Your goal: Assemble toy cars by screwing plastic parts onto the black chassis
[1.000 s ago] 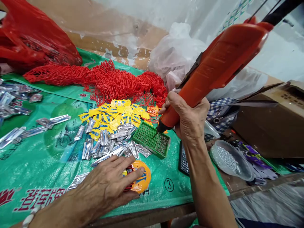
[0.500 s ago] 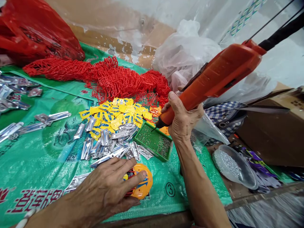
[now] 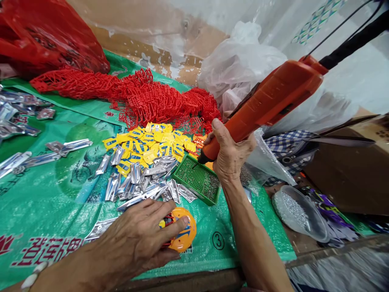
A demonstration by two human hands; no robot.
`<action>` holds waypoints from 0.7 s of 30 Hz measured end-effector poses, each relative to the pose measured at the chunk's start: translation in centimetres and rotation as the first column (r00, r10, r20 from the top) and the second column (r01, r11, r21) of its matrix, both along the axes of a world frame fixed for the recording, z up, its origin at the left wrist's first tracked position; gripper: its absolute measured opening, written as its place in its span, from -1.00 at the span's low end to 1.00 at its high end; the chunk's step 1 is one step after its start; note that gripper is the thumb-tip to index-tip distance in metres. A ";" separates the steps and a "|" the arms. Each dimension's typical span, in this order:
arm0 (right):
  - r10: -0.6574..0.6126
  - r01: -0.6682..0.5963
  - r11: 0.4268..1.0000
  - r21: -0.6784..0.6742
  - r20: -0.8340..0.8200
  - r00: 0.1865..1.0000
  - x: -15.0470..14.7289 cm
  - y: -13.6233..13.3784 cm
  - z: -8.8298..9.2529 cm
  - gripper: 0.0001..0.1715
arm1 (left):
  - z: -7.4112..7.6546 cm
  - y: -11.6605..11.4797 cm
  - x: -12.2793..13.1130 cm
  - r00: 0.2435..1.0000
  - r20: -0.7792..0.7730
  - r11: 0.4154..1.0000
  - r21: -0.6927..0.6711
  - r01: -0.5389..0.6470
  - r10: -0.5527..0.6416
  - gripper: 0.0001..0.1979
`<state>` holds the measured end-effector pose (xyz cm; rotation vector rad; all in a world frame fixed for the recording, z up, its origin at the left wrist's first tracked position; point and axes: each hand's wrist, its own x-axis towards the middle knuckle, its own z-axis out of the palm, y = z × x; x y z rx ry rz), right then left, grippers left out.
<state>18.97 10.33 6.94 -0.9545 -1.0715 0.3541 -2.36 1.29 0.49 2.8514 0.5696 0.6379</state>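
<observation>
My left hand point(image 3: 138, 239) presses down on a round orange plastic part point(image 3: 184, 235) near the table's front edge, fingers curled over it. My right hand point(image 3: 231, 156) is wrapped round the nose of an orange electric screwdriver point(image 3: 267, 103) that slants up to the right, its cable running out of view. The bit tip hovers just above the far left corner of a small green screw tray point(image 3: 197, 180). Beside the tray lie a heap of silver metal strips point(image 3: 142, 182) and a pile of yellow and blue plastic pieces point(image 3: 152, 144).
A green woven sheet point(image 3: 45, 202) covers the table. Red plastic frames point(image 3: 146, 101) and a red bag point(image 3: 45, 36) lie at the back, a clear plastic bag point(image 3: 243, 61) behind the screwdriver. A clear bowl of screws point(image 3: 296, 211) and a cardboard box point(image 3: 355, 170) stand at right.
My right hand has lifted the screwdriver tip out of the green tray and drawn it slightly left and up. My left hand stays on the orange part.
</observation>
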 end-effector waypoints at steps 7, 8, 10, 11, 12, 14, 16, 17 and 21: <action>-0.003 0.003 1.000 -0.024 -0.025 1.000 -0.2 -0.3 0.4 -0.57 | 0.2 -0.1 0.0 1.000 0.006 0.999 -0.035 0.004 -0.004 -0.61; -0.009 0.009 1.000 -0.020 -0.032 0.999 -0.2 -0.4 0.7 -0.57 | 0.3 -0.1 0.1 1.000 0.002 0.999 -0.049 0.002 -0.002 -0.60; -0.019 0.020 1.000 0.019 -0.036 0.999 -0.3 -0.6 1.5 -0.58 | 0.6 0.0 0.1 1.000 -0.005 0.997 -0.079 0.012 -0.012 -0.59; -0.021 0.023 0.999 0.046 -0.038 0.999 -0.4 -0.9 1.9 -0.60 | 0.7 0.0 0.1 1.000 -0.001 0.996 -0.085 0.018 -0.018 -0.59; -0.025 0.028 0.997 0.075 -0.041 0.999 -0.6 -1.3 2.5 -0.64 | 0.8 0.0 0.1 1.000 0.006 0.996 -0.086 0.023 -0.023 -0.60; -0.045 0.049 0.993 0.103 -0.042 0.998 -1.0 -2.3 3.7 -0.73 | 0.9 0.1 0.1 0.999 0.028 0.997 -0.066 0.029 -0.027 -0.63; -0.078 0.080 0.993 0.086 -0.026 0.997 -1.7 -3.8 4.9 -0.83 | 0.9 0.2 0.1 0.999 0.033 0.998 -0.053 0.025 -0.023 -0.64; -0.082 0.083 0.995 0.054 -0.021 0.996 -2.0 -4.7 5.4 -0.87 | 0.8 0.3 0.1 0.999 0.029 0.998 -0.053 0.025 -0.024 -0.65; -0.032 0.032 0.999 -0.008 -0.014 0.999 -3.0 -8.4 6.3 -0.89 | 0.5 0.3 0.0 1.000 -0.002 0.996 -0.082 0.026 -0.027 -0.67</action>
